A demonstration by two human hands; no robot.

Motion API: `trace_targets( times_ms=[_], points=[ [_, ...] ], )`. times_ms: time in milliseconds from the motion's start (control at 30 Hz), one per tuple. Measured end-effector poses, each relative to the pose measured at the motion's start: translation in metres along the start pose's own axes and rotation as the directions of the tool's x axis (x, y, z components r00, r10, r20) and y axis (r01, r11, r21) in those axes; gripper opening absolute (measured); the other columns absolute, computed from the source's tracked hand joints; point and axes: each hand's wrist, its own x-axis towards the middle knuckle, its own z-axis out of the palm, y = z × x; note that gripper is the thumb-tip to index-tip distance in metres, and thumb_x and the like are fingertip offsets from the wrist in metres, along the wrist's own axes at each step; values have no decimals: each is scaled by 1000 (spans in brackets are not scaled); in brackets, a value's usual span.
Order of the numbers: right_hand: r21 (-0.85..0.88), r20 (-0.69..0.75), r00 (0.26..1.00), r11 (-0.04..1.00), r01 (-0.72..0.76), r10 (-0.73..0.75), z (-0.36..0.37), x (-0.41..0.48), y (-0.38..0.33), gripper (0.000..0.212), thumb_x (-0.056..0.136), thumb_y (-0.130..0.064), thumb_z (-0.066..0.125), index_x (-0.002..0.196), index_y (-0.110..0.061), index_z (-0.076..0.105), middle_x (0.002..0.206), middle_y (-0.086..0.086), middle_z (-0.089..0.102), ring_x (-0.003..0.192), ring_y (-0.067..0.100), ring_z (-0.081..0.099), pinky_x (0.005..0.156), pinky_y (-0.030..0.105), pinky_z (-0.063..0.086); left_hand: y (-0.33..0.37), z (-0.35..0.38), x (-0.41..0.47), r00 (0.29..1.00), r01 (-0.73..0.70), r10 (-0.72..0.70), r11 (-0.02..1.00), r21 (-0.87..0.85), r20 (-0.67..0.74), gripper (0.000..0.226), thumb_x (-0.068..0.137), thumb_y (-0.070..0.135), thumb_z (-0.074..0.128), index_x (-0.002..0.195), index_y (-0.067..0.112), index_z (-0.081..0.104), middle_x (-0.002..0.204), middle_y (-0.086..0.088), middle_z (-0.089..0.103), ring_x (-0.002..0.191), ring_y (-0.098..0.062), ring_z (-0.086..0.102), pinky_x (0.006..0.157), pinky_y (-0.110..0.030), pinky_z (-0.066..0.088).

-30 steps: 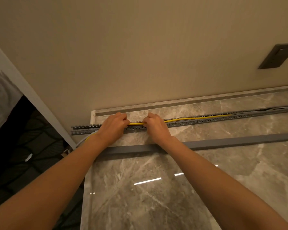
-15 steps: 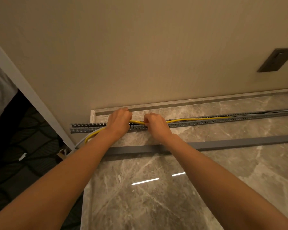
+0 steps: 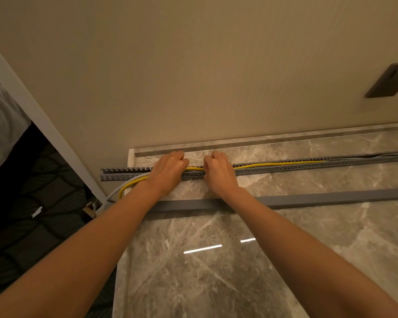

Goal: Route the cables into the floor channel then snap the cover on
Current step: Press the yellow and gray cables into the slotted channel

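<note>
A grey slotted floor channel (image 3: pixel 285 169) runs left to right along the marble floor near the wall. A yellow cable (image 3: pixel 274 164) lies in it from the right. My left hand (image 3: pixel 168 173) and my right hand (image 3: pixel 218 172) rest side by side on the channel, both with fingers curled on the yellow cable between them. Left of my left hand the yellow cable loops out of the channel beside a grey cable (image 3: pixel 124 187). The flat grey cover strip (image 3: pixel 331 197) lies on the floor parallel to the channel, nearer to me.
A beige wall rises just behind the channel, with a dark wall plate (image 3: pixel 388 80) at the right. The marble floor (image 3: pixel 216 271) ends at the left edge, beyond which dark carpet (image 3: pixel 32 226) and a white frame lie. More grey cables sit in the channel at far right.
My left hand has shifted slightly right along the channel, and the loose yellow loop left of it has grown more visible. My right hand stays nearly in place.
</note>
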Motion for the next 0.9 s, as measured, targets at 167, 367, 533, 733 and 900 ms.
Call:
trace_targets(
  times_ms=[167,367,533,733,900],
  points=[
    [-67,103,993,996,56,-49,-4,-2,5,29,92,-22,52,108,-1,62,115,16,57,105,33,56,90,42,43,3,4,3,992,123,-120,986,-112,39,24,90,1,52,112,6,61,113,-14,65,99,-33,61,77,-39,49],
    [-142,98,994,988,62,-48,0,-1,0,23,94,-9,50,113,1,59,123,15,54,116,32,48,93,41,42,5,6,-5,997,67,-64,996,-66,49,25,96,11,45,107,3,66,107,-14,65,97,-32,61,77,-39,50],
    [-231,84,993,968,97,-80,-1,-3,-10,26,91,2,45,113,1,59,123,15,55,119,33,45,97,41,41,1,9,-15,999,28,-23,984,-174,30,27,96,9,48,115,2,65,111,-17,59,103,-34,55,81,-42,47],
    [-207,76,987,967,151,-138,-3,-2,-20,26,89,1,46,112,1,58,122,17,55,117,34,47,96,40,39,-15,-1,-28,980,191,-194,877,-442,38,40,87,-10,48,123,3,62,114,-15,55,107,-28,53,94,-39,47],
    [-94,53,967,963,254,-250,11,5,-49,27,90,-6,50,116,-2,59,123,14,55,116,32,48,95,39,40,-40,-11,-56,854,431,-517,766,-477,-59,35,82,-9,57,116,1,58,121,-15,50,111,-27,49,92,-37,47]
  ],
)
